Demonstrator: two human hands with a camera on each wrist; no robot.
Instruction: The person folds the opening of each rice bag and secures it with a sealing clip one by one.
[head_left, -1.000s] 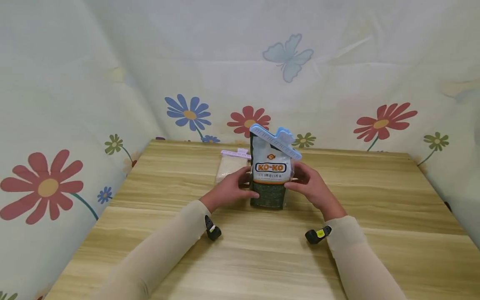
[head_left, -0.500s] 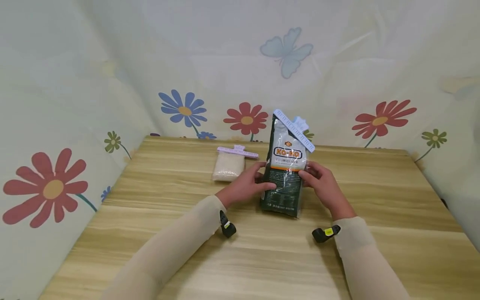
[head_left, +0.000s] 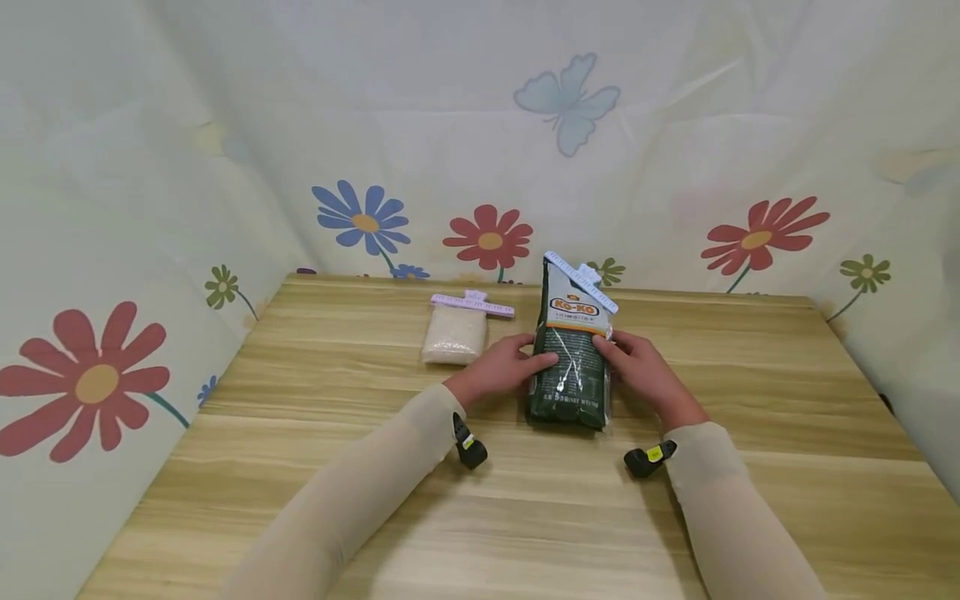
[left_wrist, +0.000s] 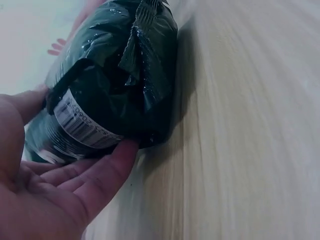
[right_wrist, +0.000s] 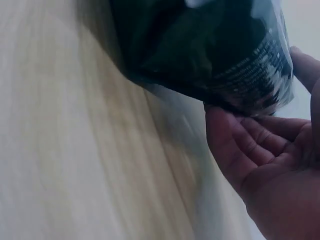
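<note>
A dark green and silver KO-KO rice bag (head_left: 572,367) leans back over the table, its printed front facing up toward me. Across its top corner slants a pale blue bag clip (head_left: 581,282). My left hand (head_left: 501,367) grips the bag's left side, thumb on the front and fingers behind. On the opposite side my right hand (head_left: 643,371) holds it the same way. In the left wrist view, the left fingers (left_wrist: 107,175) curl under a side with a barcode label. The right fingers (right_wrist: 227,135) reach behind the bag's edge in the right wrist view.
A small clear bag of white rice (head_left: 453,335), topped by a lilac clip (head_left: 474,305), lies left of the held bag. The wooden table (head_left: 360,333) ends at the back against a flower-printed cloth (head_left: 420,108), which also hangs along both sides.
Both hands have brought the rice bag rightward, away from the small bag. It rose more upright, then its top tipped back and down, showing more of the green front.
</note>
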